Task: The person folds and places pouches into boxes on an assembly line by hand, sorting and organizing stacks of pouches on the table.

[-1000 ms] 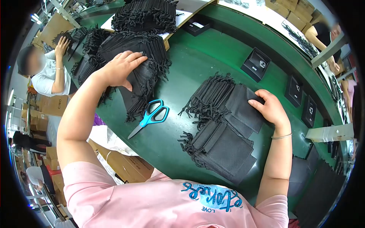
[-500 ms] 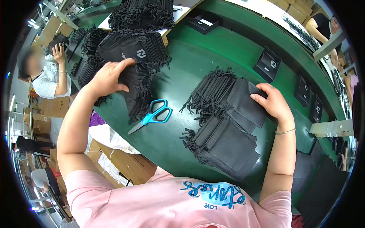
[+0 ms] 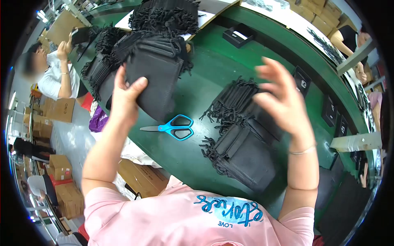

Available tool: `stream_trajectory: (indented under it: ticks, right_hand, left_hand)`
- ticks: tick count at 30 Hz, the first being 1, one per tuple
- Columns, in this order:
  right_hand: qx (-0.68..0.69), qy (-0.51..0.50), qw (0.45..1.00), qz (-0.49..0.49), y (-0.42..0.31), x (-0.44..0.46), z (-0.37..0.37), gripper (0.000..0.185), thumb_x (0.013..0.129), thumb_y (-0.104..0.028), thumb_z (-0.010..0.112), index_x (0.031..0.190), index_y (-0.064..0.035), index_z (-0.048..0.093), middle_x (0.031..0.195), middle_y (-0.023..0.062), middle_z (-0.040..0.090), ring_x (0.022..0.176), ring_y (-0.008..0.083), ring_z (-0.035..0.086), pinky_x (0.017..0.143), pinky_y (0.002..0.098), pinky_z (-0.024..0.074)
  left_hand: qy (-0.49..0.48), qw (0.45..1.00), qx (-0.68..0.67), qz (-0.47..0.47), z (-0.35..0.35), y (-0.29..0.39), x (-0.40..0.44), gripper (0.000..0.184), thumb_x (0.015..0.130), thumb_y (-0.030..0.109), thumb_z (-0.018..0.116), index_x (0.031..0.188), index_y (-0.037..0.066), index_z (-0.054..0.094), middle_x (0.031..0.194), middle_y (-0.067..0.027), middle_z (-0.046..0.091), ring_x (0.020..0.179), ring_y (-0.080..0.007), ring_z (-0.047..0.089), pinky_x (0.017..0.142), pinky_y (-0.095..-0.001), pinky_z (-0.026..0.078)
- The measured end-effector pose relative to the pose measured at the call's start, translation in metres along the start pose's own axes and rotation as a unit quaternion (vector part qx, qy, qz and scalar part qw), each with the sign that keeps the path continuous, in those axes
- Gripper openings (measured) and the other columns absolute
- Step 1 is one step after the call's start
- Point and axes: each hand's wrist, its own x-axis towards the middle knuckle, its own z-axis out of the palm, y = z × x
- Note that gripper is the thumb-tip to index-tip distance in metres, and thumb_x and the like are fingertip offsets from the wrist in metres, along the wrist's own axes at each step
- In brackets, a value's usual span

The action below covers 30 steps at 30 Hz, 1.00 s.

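Observation:
My left hand point(image 3: 127, 92) is closed on a stack of black drawstring pouches point(image 3: 158, 80), thumb on the top face, at the left of the green table. Above the pouch piles on the right, my right hand point(image 3: 279, 96) is raised with fingers apart, slightly blurred and holding nothing. Below it lie two overlapping piles: a rear pile point(image 3: 234, 98) with cords toward the left, partly hidden by the hand, and a front pile point(image 3: 246, 158). Blue-handled scissors point(image 3: 174, 128) rest on the table between the hands, blades pointing left.
More pouches are heaped at the back left point(image 3: 164, 16). Open black boxes stand along the far side, one at the back point(image 3: 239, 35) and several at the right point(image 3: 302, 82). A co-worker point(image 3: 59, 74) is at the left. Cardboard cartons point(image 3: 143, 178) stand below the table edge.
My left hand has turned and taken hold of a stack of pouches, now lifted and tilted. My right hand has let go of the rear right pile and risen away from it.

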Motion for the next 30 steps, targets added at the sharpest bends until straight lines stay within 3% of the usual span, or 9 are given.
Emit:
stream_trajectory:
  ticks: [3, 6, 8, 10, 13, 19, 24, 28, 30]
  right_hand:
    - [0.050, -0.133, 0.980, 0.141, -0.018, 0.018, 0.071, 0.095, 0.075, -0.023, 0.080, 0.147, -0.0036, 0.021, 0.130, 0.0228, 0.051, 0.113, 0.0315, 0.056, 0.094, 0.0406, 0.0484]
    - [0.215, -0.087, 0.970, 0.076, 0.000, 0.041, 0.113, 0.088, 0.075, -0.015, 0.078, 0.145, -0.0030, 0.027, 0.125, 0.0201, 0.057, 0.106, 0.0272, 0.060, 0.090, 0.0355, 0.0500]
    - [0.363, -0.119, 0.918, 0.107, 0.005, 0.049, 0.120, 0.066, 0.080, -0.013, 0.075, 0.137, 0.0011, 0.045, 0.132, 0.0175, 0.053, 0.115, 0.0215, 0.054, 0.099, 0.0343, 0.0452]
    - [0.332, -0.156, 0.925, 0.096, 0.001, 0.057, 0.114, 0.063, 0.080, -0.012, 0.075, 0.135, 0.0015, 0.047, 0.130, 0.0168, 0.055, 0.113, 0.0212, 0.055, 0.098, 0.0335, 0.0456]
    - [0.234, -0.257, 0.935, 0.068, -0.005, 0.064, 0.097, 0.054, 0.079, -0.009, 0.074, 0.128, 0.0029, 0.053, 0.125, 0.0146, 0.059, 0.108, 0.0202, 0.058, 0.096, 0.0310, 0.0466]
    - [0.014, -0.160, 0.976, -0.146, 0.015, 0.086, 0.131, 0.057, 0.076, -0.009, 0.076, 0.127, 0.0038, 0.053, 0.120, 0.0124, 0.062, 0.101, 0.0218, 0.060, 0.096, 0.0317, 0.0466]
    - [-0.072, -0.265, 0.878, -0.392, 0.037, 0.129, 0.143, 0.060, 0.073, -0.012, 0.079, 0.126, 0.0026, 0.056, 0.125, 0.0129, 0.061, 0.107, 0.0265, 0.059, 0.098, 0.0353, 0.0455]
    - [-0.144, -0.491, 0.859, -0.016, 0.027, 0.153, 0.155, 0.056, 0.071, -0.018, 0.080, 0.120, 0.0005, 0.061, 0.128, 0.0144, 0.059, 0.115, 0.0287, 0.056, 0.099, 0.0392, 0.0446]
    - [-0.188, -0.479, 0.857, -0.003, 0.030, 0.150, 0.164, 0.054, 0.071, -0.019, 0.080, 0.118, 0.0005, 0.062, 0.126, 0.0148, 0.060, 0.114, 0.0294, 0.057, 0.098, 0.0391, 0.0453]
  left_hand:
    - [-0.003, 0.997, -0.081, -0.002, 0.034, -0.035, -0.022, 0.081, 0.081, -0.003, 0.069, 0.147, 0.007, 0.024, 0.124, -0.0222, 0.054, 0.103, -0.0277, 0.061, 0.089, -0.0345, 0.052]
    - [-0.046, 0.997, -0.063, -0.011, 0.046, -0.045, -0.040, 0.075, 0.084, 0.006, 0.069, 0.147, 0.008, 0.027, 0.127, -0.0207, 0.054, 0.107, -0.0278, 0.060, 0.092, -0.0365, 0.051]
    - [-0.072, 0.997, -0.038, -0.017, 0.043, -0.049, -0.045, 0.071, 0.088, 0.016, 0.069, 0.146, 0.009, 0.030, 0.129, -0.0192, 0.054, 0.111, -0.0279, 0.059, 0.095, -0.0384, 0.049]
    - [-0.126, 0.983, -0.121, -0.049, 0.034, -0.041, -0.040, 0.066, 0.090, 0.021, 0.066, 0.146, 0.010, 0.032, 0.131, -0.0182, 0.053, 0.113, -0.0275, 0.058, 0.097, -0.0393, 0.048]
    - [-0.284, 0.876, -0.364, -0.140, 0.019, -0.032, -0.030, 0.057, 0.096, 0.037, 0.058, 0.144, 0.012, 0.038, 0.136, -0.0149, 0.052, 0.120, -0.0263, 0.054, 0.102, -0.0417, 0.044]
    - [-0.243, 0.834, -0.490, -0.075, 0.000, -0.046, -0.005, 0.058, 0.101, 0.048, 0.041, 0.144, 0.009, 0.040, 0.144, -0.0133, 0.046, 0.131, -0.0277, 0.047, 0.106, -0.0441, 0.038]
    - [-0.080, 0.934, -0.349, 0.006, -0.025, -0.047, 0.008, 0.048, 0.100, 0.041, 0.047, 0.139, 0.012, 0.046, 0.136, -0.0116, 0.053, 0.123, -0.0240, 0.053, 0.104, -0.0393, 0.041]
    - [-0.096, 0.976, 0.096, 0.167, -0.051, -0.070, 0.022, 0.044, 0.100, 0.035, 0.048, 0.137, 0.010, 0.048, 0.136, -0.0096, 0.053, 0.119, -0.0232, 0.054, 0.101, -0.0380, 0.042]
    - [-0.084, 0.980, 0.127, 0.127, -0.059, -0.075, 0.020, 0.043, 0.099, 0.032, 0.050, 0.135, 0.009, 0.049, 0.136, -0.0098, 0.052, 0.120, -0.0241, 0.054, 0.101, -0.0382, 0.042]
